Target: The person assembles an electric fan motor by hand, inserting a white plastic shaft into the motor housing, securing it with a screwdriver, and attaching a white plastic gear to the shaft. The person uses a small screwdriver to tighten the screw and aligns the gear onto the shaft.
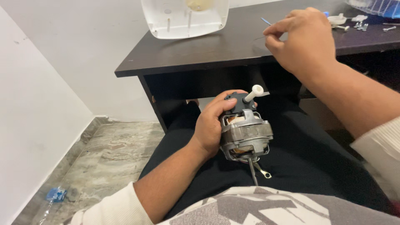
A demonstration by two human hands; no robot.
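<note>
My left hand [210, 125] grips a small electric fan motor [246, 133] over my lap. The motor has a grey metal housing, a black top block with a white knob [255, 91], and a thin shaft pointing down toward me. My right hand [302, 39] is raised over the dark wooden table [200, 54], with fingers curled and thumb and forefinger pinched together. I cannot tell whether anything small is held between them.
A white plastic fan housing [185, 16] rests on the table at the back. Several screws and small white parts [352, 23] lie at the table's right end, by a white wire grille [377, 6]. White wall and marble floor [108, 154] are at left.
</note>
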